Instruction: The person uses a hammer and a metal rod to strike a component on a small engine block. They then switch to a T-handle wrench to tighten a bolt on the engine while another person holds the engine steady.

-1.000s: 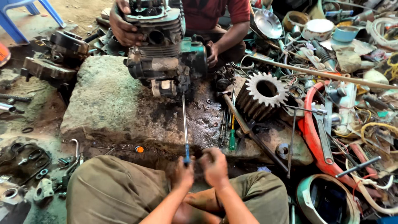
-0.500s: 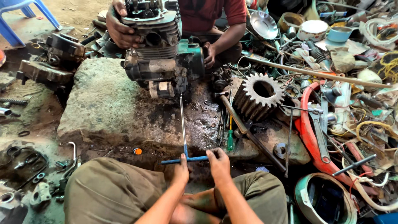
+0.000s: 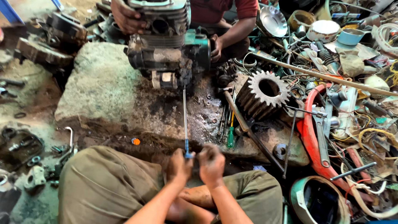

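Note:
A long T-handle wrench (image 3: 185, 120) runs from my hands up to the underside of a greasy engine block (image 3: 168, 45) resting on a flat stone slab (image 3: 103, 83). My left hand (image 3: 179, 165) and my right hand (image 3: 210, 162) are both closed on the wrench's blue cross handle, just above my knees. Across from me another person's hands (image 3: 126, 16) steady the engine, one on its top left, the other (image 3: 215, 45) on its green right side.
A large steel gear (image 3: 263, 93) sits right of the engine. A green-handled screwdriver (image 3: 230, 135) and loose tools lie by it. A red pipe wrench (image 3: 315, 141), a long rod (image 3: 327, 76), bowls, wires and scrap crowd the right. Engine parts lie on the left.
The blue cross handle has turned from lying sideways to being hidden in my two fists. Both hands have closed in together around it. The view has shifted slightly nearer.

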